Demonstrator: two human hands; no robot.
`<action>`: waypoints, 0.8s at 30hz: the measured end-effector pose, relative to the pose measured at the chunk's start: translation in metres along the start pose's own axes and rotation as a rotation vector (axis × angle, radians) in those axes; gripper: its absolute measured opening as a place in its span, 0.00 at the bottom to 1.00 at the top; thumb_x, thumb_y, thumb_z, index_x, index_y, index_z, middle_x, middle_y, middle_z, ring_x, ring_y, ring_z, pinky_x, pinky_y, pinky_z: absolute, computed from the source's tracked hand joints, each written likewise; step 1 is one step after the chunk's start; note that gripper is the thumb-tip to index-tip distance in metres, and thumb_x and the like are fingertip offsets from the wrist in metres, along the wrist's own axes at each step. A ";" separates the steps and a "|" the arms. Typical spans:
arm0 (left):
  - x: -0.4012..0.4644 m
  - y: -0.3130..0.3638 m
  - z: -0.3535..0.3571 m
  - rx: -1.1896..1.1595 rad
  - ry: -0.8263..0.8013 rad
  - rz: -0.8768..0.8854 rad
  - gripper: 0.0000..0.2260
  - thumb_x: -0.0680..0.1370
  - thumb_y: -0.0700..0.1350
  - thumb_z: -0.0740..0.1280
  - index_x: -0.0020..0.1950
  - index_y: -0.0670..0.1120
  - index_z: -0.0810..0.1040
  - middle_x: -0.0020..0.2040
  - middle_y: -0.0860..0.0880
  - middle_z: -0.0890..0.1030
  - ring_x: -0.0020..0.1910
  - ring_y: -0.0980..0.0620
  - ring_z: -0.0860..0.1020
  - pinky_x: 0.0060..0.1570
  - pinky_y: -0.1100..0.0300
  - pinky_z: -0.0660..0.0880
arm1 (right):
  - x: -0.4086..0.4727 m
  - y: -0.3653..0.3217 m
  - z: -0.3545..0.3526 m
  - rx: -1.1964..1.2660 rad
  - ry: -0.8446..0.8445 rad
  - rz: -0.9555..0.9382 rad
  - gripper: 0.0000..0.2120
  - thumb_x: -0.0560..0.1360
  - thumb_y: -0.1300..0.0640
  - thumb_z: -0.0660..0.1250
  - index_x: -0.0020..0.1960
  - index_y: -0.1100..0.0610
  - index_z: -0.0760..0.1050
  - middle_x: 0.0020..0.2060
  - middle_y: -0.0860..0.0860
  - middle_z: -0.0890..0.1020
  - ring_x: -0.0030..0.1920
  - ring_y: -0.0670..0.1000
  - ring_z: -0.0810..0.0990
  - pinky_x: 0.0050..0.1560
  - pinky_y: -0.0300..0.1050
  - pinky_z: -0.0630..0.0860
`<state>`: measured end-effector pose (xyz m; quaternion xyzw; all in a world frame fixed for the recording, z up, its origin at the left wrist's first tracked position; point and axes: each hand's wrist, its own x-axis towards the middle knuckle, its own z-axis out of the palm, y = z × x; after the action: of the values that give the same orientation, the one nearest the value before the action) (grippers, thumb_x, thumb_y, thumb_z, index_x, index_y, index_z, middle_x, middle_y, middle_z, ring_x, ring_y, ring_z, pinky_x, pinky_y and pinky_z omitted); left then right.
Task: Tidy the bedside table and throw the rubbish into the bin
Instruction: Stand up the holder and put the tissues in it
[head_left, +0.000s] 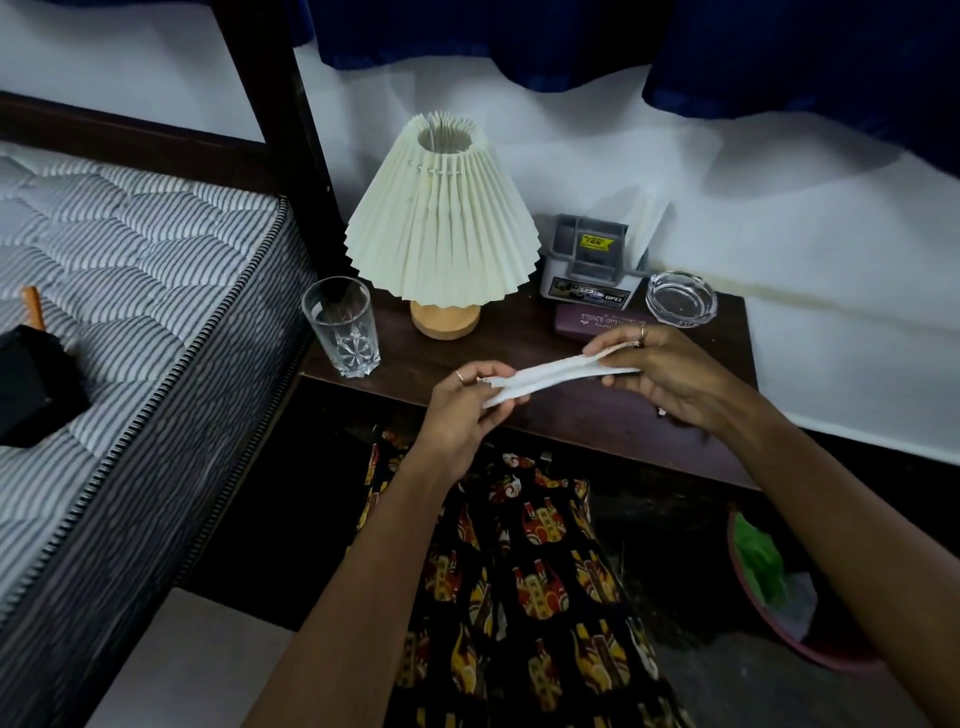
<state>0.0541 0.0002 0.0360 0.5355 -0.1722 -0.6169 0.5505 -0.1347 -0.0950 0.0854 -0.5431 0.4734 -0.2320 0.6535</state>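
Note:
A white cloth (558, 375), folded into a long narrow strip, is stretched between both my hands just above the front of the dark wooden bedside table (519, 343). My left hand (462, 410) pinches its lower left end. My right hand (670, 371) grips the upper right end. A dark red bin (748, 577) holding green and clear plastic rubbish stands on the floor at the lower right, partly hidden by my right forearm.
On the table stand a pleated cream lamp (441, 223), an empty drinking glass (343, 325), a grey organiser (592, 260) with white paper, a glass ashtray (680, 299) and a dark case (597, 322). A striped mattress (130, 291) with a black object (31, 384) lies left.

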 end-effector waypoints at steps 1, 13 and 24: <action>-0.002 0.001 0.001 -0.003 -0.006 -0.005 0.13 0.78 0.32 0.57 0.42 0.42 0.78 0.47 0.42 0.82 0.38 0.52 0.84 0.37 0.68 0.78 | -0.002 0.000 0.001 0.007 0.013 0.003 0.10 0.74 0.73 0.61 0.40 0.63 0.79 0.40 0.56 0.82 0.39 0.48 0.81 0.37 0.34 0.79; 0.002 -0.007 0.004 0.003 0.062 0.075 0.07 0.74 0.33 0.68 0.40 0.43 0.76 0.45 0.46 0.80 0.46 0.52 0.79 0.42 0.64 0.77 | -0.015 0.028 0.054 0.489 0.216 0.208 0.25 0.71 0.42 0.68 0.61 0.57 0.71 0.54 0.59 0.79 0.53 0.59 0.81 0.47 0.53 0.81; 0.030 -0.014 0.007 0.225 0.194 0.210 0.09 0.75 0.40 0.69 0.52 0.53 0.77 0.54 0.50 0.80 0.54 0.52 0.79 0.54 0.53 0.78 | 0.060 -0.029 -0.002 -0.017 0.674 -0.140 0.14 0.69 0.68 0.71 0.54 0.65 0.76 0.50 0.60 0.82 0.46 0.56 0.82 0.39 0.48 0.83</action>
<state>0.0470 -0.0235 0.0136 0.6298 -0.2414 -0.4783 0.5624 -0.1034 -0.1538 0.0905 -0.4726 0.6261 -0.4389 0.4382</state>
